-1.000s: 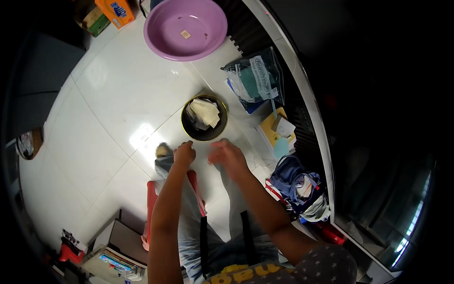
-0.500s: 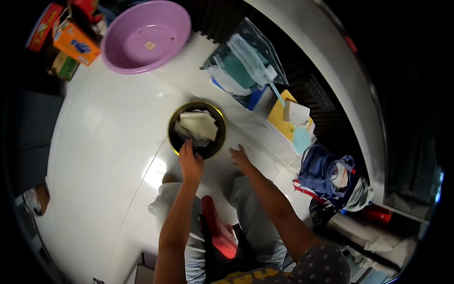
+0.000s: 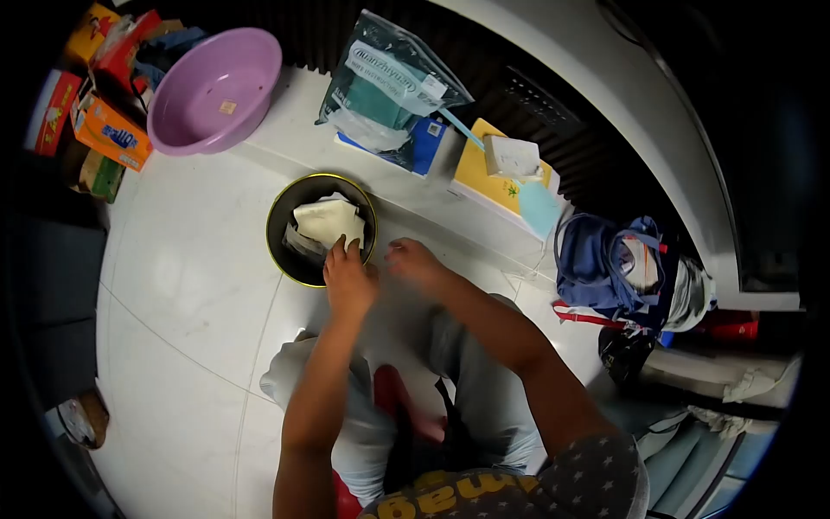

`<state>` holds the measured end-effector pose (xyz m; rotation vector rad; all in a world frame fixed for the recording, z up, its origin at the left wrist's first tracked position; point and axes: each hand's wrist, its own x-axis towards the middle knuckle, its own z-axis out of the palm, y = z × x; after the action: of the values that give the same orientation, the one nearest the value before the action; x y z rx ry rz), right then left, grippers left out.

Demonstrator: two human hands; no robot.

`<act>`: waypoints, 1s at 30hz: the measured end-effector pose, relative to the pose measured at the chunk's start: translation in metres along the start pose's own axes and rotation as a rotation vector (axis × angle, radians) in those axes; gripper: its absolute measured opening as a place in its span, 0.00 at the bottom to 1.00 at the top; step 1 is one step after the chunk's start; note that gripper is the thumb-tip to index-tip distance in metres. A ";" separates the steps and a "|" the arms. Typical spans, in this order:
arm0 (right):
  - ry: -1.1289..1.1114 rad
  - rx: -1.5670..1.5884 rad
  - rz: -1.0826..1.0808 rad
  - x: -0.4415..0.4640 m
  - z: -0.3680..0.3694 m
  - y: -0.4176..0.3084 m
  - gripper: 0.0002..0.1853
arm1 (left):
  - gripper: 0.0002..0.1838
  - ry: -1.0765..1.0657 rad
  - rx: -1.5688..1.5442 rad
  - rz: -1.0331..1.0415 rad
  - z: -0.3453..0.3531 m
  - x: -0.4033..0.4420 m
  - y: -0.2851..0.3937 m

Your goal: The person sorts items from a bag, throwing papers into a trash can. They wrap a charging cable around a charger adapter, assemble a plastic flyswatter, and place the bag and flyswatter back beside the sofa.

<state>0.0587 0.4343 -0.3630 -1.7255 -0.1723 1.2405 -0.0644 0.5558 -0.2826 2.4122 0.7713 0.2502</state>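
Observation:
A round dark bin (image 3: 278, 227) with a yellow rim stands on the tiled floor, and crumpled pale paper (image 3: 327, 221) lies inside it. My left hand (image 3: 349, 278) is over the bin's near right edge, fingers apart and pointing at the paper; whether the fingertips touch it is unclear. Just right of the bin is my right hand (image 3: 415, 262), slightly blurred, its fingers curved and apart, with nothing visible in it.
A purple basin (image 3: 194, 108) is at the upper left beside an orange box (image 3: 111, 134). Along the ledge are a clear bag (image 3: 380, 91), a yellow box (image 3: 497, 183) with a tissue pack, and a blue cloth bag (image 3: 596, 268). A red stool shows between the legs.
The view has turned and dropped closer to the bin. My left hand has reached forward to the bin's rim, and my right hand has come nearer to it.

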 end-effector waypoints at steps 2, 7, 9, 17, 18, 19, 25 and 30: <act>-0.041 -0.003 0.011 -0.018 -0.012 -0.024 0.17 | 0.26 -0.054 0.010 -0.013 0.006 0.000 -0.007; 0.210 0.074 -0.250 -0.068 -0.025 -0.040 0.20 | 0.20 -0.058 -0.113 0.035 0.004 -0.011 -0.011; 0.354 -0.110 -0.407 -0.077 -0.049 -0.045 0.21 | 0.19 -0.092 -0.228 0.035 0.002 -0.013 -0.015; 0.660 0.074 0.103 -0.106 -0.196 -0.010 0.19 | 0.20 0.001 -0.163 0.194 0.017 -0.013 -0.037; 0.658 0.089 0.112 -0.108 -0.205 -0.005 0.20 | 0.21 0.001 -0.178 0.218 0.017 -0.011 -0.032; 0.663 0.100 0.109 -0.107 -0.213 -0.001 0.20 | 0.21 -0.002 -0.173 0.230 0.019 -0.010 -0.025; 0.727 0.299 0.074 -0.098 -0.256 0.028 0.17 | 0.23 -0.104 -0.212 0.332 0.021 -0.007 0.048; 0.522 -0.119 0.155 -0.066 -0.246 0.026 0.15 | 0.23 -0.263 -0.312 0.296 -0.005 -0.007 0.121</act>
<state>0.2112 0.2310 -0.3357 -2.1383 0.2043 0.8586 -0.0153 0.4742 -0.2079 2.1940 0.2357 0.1508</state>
